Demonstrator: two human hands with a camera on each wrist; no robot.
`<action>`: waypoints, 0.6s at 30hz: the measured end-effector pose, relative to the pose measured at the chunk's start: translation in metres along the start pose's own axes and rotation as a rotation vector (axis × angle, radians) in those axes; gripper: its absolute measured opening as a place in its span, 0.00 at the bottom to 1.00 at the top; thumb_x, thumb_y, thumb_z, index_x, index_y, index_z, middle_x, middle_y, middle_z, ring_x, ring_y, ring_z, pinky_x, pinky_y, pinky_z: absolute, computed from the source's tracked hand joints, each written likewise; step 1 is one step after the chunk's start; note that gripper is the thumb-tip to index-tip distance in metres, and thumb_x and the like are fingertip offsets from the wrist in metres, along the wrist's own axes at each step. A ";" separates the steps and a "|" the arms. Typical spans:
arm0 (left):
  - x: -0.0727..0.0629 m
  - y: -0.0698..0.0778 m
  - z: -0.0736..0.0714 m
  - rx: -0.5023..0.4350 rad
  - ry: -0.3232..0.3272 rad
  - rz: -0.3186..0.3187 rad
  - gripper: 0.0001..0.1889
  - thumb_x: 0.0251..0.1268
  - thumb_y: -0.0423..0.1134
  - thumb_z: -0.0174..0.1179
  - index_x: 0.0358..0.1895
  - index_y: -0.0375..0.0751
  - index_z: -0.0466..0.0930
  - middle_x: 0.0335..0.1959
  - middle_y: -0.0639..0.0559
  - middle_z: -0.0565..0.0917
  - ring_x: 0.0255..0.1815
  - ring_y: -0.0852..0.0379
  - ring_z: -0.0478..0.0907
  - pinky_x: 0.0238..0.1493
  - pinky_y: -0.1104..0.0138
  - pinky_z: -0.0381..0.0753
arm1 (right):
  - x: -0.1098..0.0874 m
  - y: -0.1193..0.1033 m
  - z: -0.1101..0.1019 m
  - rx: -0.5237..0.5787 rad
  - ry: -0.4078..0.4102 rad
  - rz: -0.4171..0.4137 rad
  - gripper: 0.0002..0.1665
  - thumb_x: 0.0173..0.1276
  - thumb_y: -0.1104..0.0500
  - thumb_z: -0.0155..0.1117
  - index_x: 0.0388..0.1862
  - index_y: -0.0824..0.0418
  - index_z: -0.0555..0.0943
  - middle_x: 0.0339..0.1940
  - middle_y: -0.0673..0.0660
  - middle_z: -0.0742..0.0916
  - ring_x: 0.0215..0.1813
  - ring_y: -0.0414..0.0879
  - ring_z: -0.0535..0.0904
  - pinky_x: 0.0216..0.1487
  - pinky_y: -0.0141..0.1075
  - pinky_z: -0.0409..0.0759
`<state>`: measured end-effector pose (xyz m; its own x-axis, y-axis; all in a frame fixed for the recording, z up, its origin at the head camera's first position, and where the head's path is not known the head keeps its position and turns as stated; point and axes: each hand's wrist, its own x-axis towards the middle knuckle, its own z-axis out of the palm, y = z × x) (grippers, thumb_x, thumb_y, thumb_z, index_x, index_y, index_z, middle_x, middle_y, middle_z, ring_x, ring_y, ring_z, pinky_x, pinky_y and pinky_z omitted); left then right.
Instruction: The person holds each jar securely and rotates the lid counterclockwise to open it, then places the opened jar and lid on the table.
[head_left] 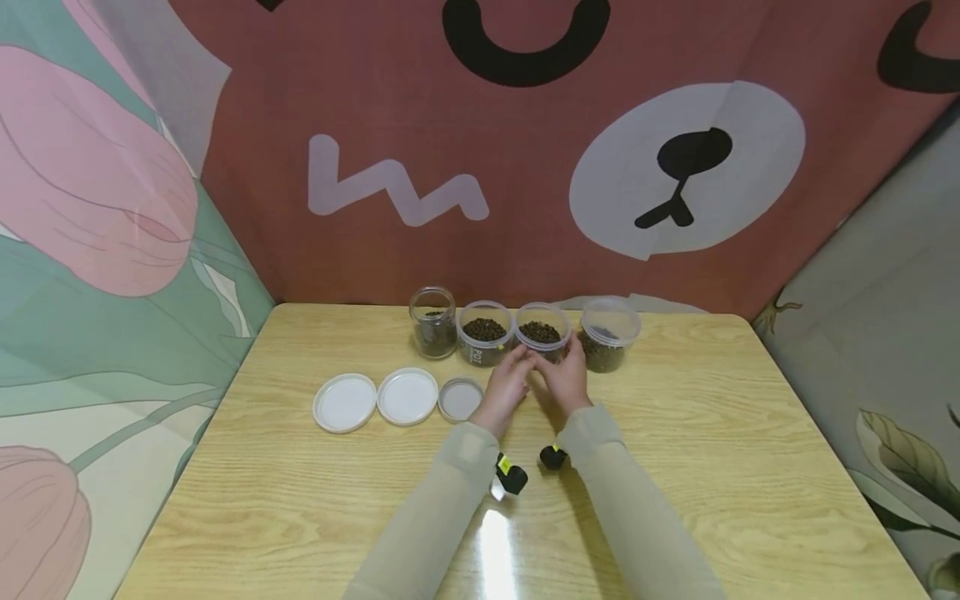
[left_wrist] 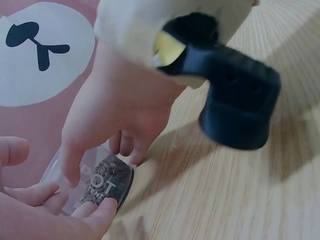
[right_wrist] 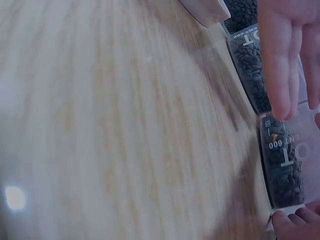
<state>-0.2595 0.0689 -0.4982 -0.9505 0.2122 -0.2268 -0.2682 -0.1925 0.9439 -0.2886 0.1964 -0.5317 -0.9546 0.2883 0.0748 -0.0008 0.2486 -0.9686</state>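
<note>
A clear plastic tub (head_left: 542, 315) of small dark brown pieces, like beans, stands on the table in the head view, with white printed lettering on its side. My right hand (head_left: 568, 375) grips this tub from its right side; in the left wrist view the curled fingers of the right hand (left_wrist: 122, 117) reach around its base. At the front of the same tub, my left hand (head_left: 506, 390) touches the wall with fairly straight fingers (right_wrist: 280, 75). A matching tub (head_left: 485, 313) with similar contents sits just left of it.
A glass jar (head_left: 432, 327) with dark contents stands at the left end of the row. Another clear tub (head_left: 610, 336) is at the right end. Two white lids (head_left: 344, 402) and a smaller greyish lid (head_left: 461, 399) lie on the wooden table (head_left: 300, 517). Printed cloth hangs behind.
</note>
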 end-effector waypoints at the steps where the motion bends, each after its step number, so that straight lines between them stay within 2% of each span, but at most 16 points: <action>1: 0.001 -0.001 0.000 -0.003 -0.003 0.002 0.28 0.79 0.40 0.49 0.77 0.35 0.61 0.78 0.40 0.62 0.78 0.41 0.58 0.71 0.43 0.65 | -0.001 0.001 -0.002 -0.008 -0.005 0.015 0.54 0.65 0.60 0.73 0.80 0.72 0.52 0.78 0.71 0.63 0.79 0.63 0.57 0.77 0.50 0.59; 4: 0.001 -0.004 -0.001 -0.006 -0.008 0.019 0.27 0.78 0.39 0.49 0.75 0.34 0.64 0.78 0.40 0.63 0.77 0.39 0.59 0.70 0.42 0.66 | -0.004 0.002 -0.010 -0.053 -0.004 0.057 0.49 0.68 0.57 0.70 0.78 0.72 0.56 0.77 0.71 0.65 0.77 0.64 0.60 0.76 0.50 0.62; 6: 0.001 -0.006 -0.001 -0.007 -0.012 0.020 0.26 0.78 0.39 0.49 0.74 0.34 0.66 0.76 0.39 0.65 0.76 0.38 0.60 0.70 0.43 0.67 | -0.006 0.004 -0.016 -0.070 0.023 0.070 0.42 0.70 0.56 0.68 0.75 0.72 0.62 0.72 0.71 0.71 0.73 0.64 0.67 0.73 0.50 0.67; 9: -0.001 -0.008 -0.001 0.000 -0.014 0.016 0.24 0.78 0.39 0.49 0.72 0.35 0.69 0.74 0.37 0.68 0.74 0.37 0.64 0.70 0.44 0.68 | -0.008 0.009 -0.025 -0.073 0.129 0.069 0.29 0.70 0.56 0.68 0.63 0.71 0.74 0.59 0.69 0.80 0.60 0.59 0.77 0.62 0.45 0.76; 12: -0.001 -0.008 -0.001 -0.006 -0.015 0.008 0.22 0.78 0.38 0.49 0.70 0.35 0.71 0.71 0.37 0.71 0.72 0.36 0.66 0.70 0.45 0.68 | -0.008 0.015 -0.032 -0.070 0.272 0.063 0.20 0.68 0.56 0.71 0.49 0.67 0.77 0.44 0.62 0.83 0.46 0.50 0.79 0.48 0.35 0.78; 15: -0.001 -0.009 -0.001 -0.013 -0.018 0.012 0.21 0.77 0.37 0.49 0.68 0.33 0.73 0.69 0.37 0.73 0.71 0.36 0.68 0.70 0.45 0.69 | -0.008 0.018 -0.040 -0.032 0.383 0.064 0.23 0.64 0.54 0.74 0.45 0.64 0.71 0.38 0.56 0.79 0.40 0.43 0.75 0.40 0.28 0.74; 18: -0.002 -0.010 0.000 -0.018 -0.035 0.017 0.21 0.75 0.35 0.50 0.66 0.31 0.74 0.69 0.40 0.74 0.70 0.37 0.68 0.70 0.46 0.69 | -0.005 0.020 -0.047 0.042 0.446 0.041 0.33 0.60 0.56 0.79 0.51 0.65 0.66 0.42 0.56 0.74 0.42 0.44 0.72 0.42 0.28 0.73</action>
<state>-0.2552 0.0707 -0.5068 -0.9491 0.2419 -0.2016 -0.2548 -0.2140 0.9430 -0.2701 0.2438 -0.5404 -0.7326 0.6695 0.1224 0.0134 0.1940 -0.9809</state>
